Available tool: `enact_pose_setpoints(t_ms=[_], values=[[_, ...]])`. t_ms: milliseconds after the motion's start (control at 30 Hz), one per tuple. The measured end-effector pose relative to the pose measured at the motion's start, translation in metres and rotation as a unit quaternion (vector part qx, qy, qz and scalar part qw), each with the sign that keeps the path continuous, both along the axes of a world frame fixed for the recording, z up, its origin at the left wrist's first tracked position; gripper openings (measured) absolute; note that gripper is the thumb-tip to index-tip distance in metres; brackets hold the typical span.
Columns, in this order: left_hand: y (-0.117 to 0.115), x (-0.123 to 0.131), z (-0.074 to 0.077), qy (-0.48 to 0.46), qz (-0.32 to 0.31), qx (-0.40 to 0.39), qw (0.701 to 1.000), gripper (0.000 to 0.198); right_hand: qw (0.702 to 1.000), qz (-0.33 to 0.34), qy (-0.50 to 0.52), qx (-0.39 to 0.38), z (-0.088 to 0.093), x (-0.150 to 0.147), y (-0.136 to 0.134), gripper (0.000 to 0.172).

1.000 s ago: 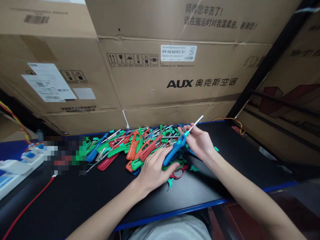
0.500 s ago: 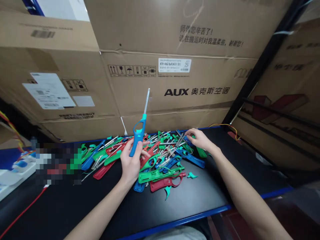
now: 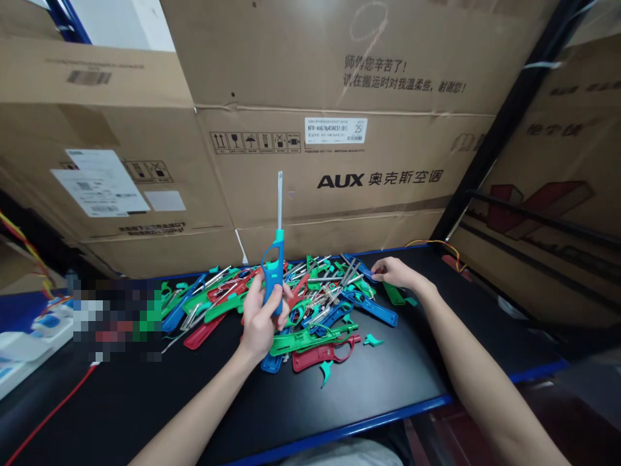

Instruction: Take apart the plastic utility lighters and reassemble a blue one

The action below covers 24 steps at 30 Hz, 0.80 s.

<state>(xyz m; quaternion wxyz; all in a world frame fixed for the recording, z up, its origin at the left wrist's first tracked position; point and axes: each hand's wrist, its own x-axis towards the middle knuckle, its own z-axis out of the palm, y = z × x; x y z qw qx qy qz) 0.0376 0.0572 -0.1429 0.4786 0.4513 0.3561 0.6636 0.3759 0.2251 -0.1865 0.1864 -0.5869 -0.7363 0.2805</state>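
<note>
A blue gas lighter (image 3: 273, 285) with a long metal tube and green collar and trigger stands nearly upright in my left hand (image 3: 262, 317), fingers wrapped round its handle. At the right end of the pile, my right hand (image 3: 395, 272) has thumb and fingertips closed on the edge of a blue lighter shell (image 3: 365, 270); the fingertips partly hide the contact. Just below that hand lies a green shell (image 3: 394, 294). Between my hands spread loose lighter parts: a green shell half (image 3: 310, 340), a red shell half (image 3: 325, 355), metal tubes and small green triggers (image 3: 326, 373).
The black tabletop (image 3: 369, 395) ends in a blue front edge. Large cardboard boxes (image 3: 272, 200) stand behind it. A white power strip (image 3: 43, 330) with a red cable lies at the left. A black rack post (image 3: 485, 142) rises at the right.
My left hand has moved slightly right and down, turning the lighter more upright. My right hand has shifted a little right and lower along the pile's edge.
</note>
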Motion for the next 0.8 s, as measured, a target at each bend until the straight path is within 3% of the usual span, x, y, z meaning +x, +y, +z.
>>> enact_pose_setpoints(t_ms=[133, 333, 467, 633, 800], values=[[-0.002, 0.002, 0.000, 0.013, -0.014, -0.024, 1.000, 0.033, 0.997, -0.045, 0.062, 0.010, -0.004, 0.004, 0.003, 0.013], [-0.008, 0.005, 0.001, 0.018, -0.019, -0.039, 0.999, 0.033, 0.967, -0.109, 0.209, 0.094, 0.001, -0.006, 0.003, 0.043], [-0.013, 0.006, 0.007, -0.070, -0.098, -0.081, 0.989, 0.031, 0.940, -0.106, 0.281, 0.162, 0.011, -0.026, -0.005, 0.047], [-0.018, 0.007, 0.019, -0.158, -0.187, -0.190, 0.951, 0.025, 0.913, -0.054, 0.328, 0.236, 0.026, -0.066, -0.041, 0.045], [-0.017, 0.010, 0.013, -0.181, -0.229, -0.247, 0.924, 0.029, 0.940, 0.061, 0.298, 0.155, 0.031, -0.103, -0.079, 0.045]])
